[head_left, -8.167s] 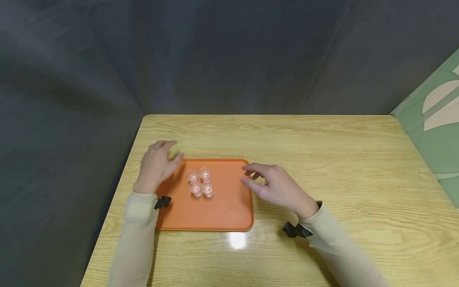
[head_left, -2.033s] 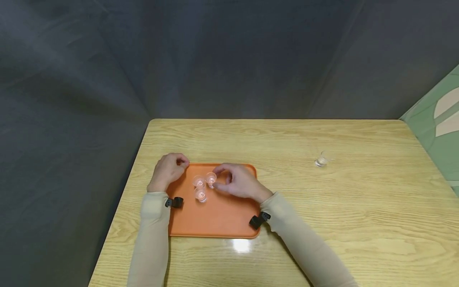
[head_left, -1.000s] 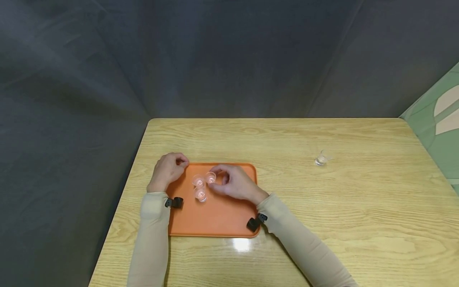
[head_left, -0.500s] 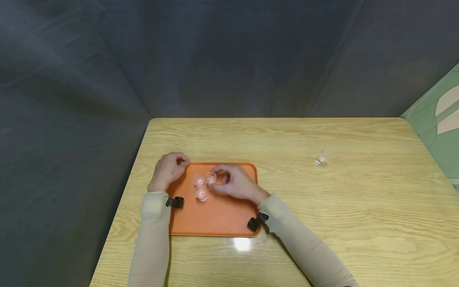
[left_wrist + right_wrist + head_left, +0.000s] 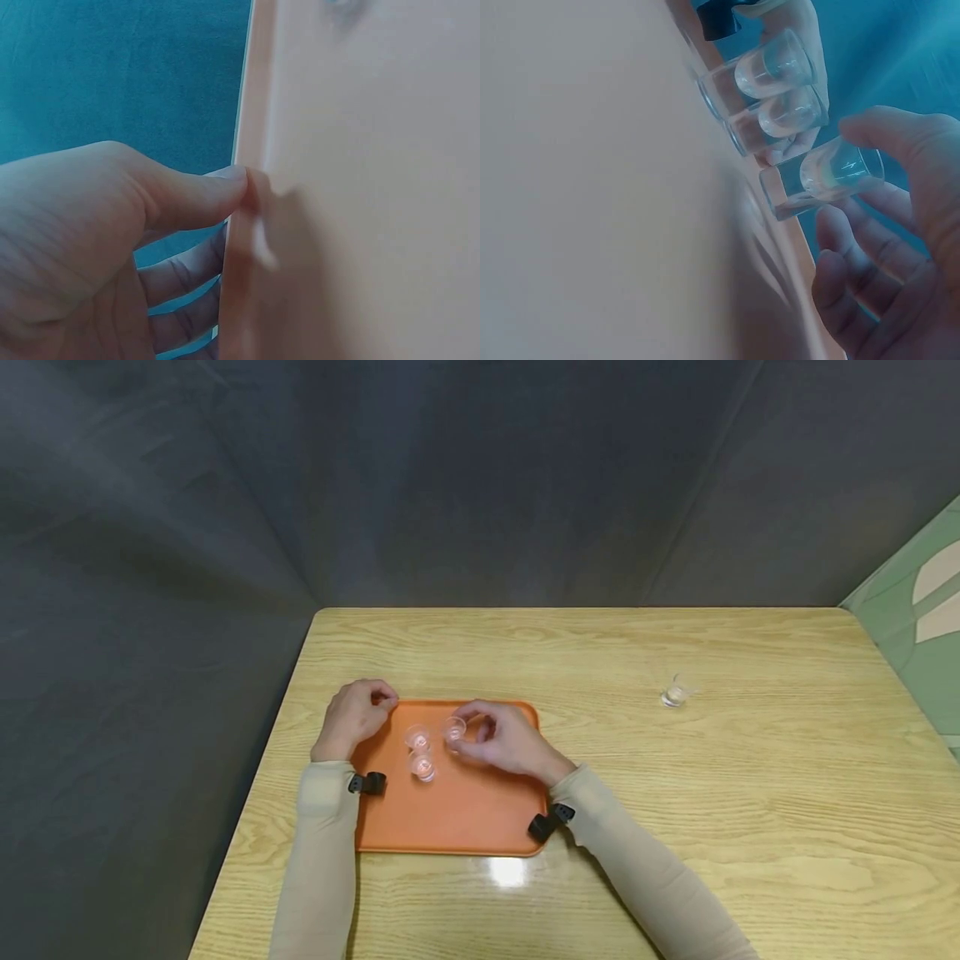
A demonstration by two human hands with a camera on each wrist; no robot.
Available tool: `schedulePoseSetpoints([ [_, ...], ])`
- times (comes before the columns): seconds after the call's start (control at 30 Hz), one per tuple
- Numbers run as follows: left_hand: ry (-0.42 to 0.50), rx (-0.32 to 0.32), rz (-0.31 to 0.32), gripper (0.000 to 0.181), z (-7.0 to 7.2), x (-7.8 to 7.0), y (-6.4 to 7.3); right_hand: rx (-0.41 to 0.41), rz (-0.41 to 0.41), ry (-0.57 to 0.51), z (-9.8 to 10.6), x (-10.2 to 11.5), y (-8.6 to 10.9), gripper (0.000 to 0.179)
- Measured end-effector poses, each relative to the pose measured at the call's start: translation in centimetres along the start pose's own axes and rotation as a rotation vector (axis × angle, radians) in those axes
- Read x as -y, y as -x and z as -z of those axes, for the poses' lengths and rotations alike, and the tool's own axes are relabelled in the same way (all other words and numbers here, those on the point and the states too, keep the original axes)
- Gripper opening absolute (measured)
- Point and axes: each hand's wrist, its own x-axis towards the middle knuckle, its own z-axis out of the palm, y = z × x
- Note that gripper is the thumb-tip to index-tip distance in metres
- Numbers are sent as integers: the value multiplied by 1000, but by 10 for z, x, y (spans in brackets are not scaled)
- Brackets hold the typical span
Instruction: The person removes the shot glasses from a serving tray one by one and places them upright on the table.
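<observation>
Glass tumbler [image 5: 816, 180] — clear, thick-based — pinched by right hand [image 5: 512, 742].

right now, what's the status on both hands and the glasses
Left hand gripping tray. Right hand pinching one glass. Two glasses on tray, another glass on table. Possible snag: that pair, just left of the held one.

Clear round cup [image 5: 832, 176] between the right fingers [image 5: 881, 127], two clear cups [image 5: 423, 767] just left, on the orange rectangular tray [image 5: 465, 810]; a fourth clear cup [image 5: 674, 695] well right, on the wooden bench [image 5: 750, 777]!
</observation>
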Motion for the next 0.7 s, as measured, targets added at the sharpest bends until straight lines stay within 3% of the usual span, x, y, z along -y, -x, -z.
schedulePoseSetpoints([
  [0.2, 7, 3, 1, 16, 0, 0, 0, -35, -4, -52, 9, -2, 3, 36],
  [0.7, -8, -15, -4, 14, -1, -1, 1, -81, -59, -56, 36, -12, 16, 29],
])
